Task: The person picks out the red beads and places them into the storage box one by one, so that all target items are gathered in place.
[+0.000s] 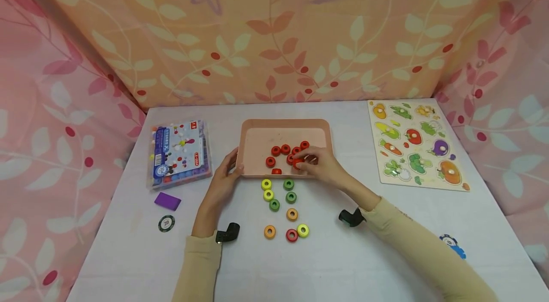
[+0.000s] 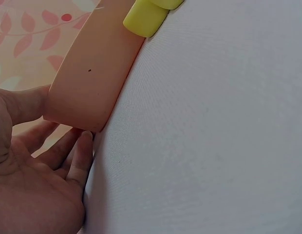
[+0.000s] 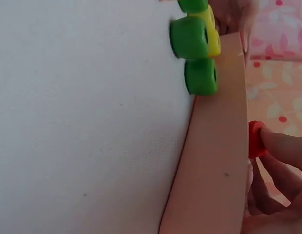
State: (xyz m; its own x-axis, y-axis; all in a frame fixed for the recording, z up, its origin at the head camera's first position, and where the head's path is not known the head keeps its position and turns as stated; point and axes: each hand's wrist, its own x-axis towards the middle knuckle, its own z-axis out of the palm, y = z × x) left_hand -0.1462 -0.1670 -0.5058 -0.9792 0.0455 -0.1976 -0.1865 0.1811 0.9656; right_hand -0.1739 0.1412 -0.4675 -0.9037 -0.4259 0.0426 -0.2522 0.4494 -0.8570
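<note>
A shallow pink tray (image 1: 261, 136) lies on the white table, with several red ring-shaped beads (image 1: 276, 151) in its front and right part. My left hand (image 1: 224, 179) grips the tray's front left corner; the left wrist view shows the thumb at the rim and the fingers (image 2: 81, 158) round the corner. Over the tray's front right part, my right hand (image 1: 322, 165) pinches a red bead (image 3: 256, 140) between thumb and fingers, just above the front wall. In front of the tray lie yellow beads (image 1: 266, 184), green beads (image 1: 291, 197), orange beads (image 1: 269, 232) and one red bead (image 1: 292, 235).
To the left stand a clear plastic box (image 1: 180, 153) of coloured pieces, a purple block (image 1: 167, 201) and a round chip (image 1: 166, 223). A vegetable puzzle board (image 1: 411, 147) lies at the back right. Blue chips (image 1: 452, 246) lie by the right forearm.
</note>
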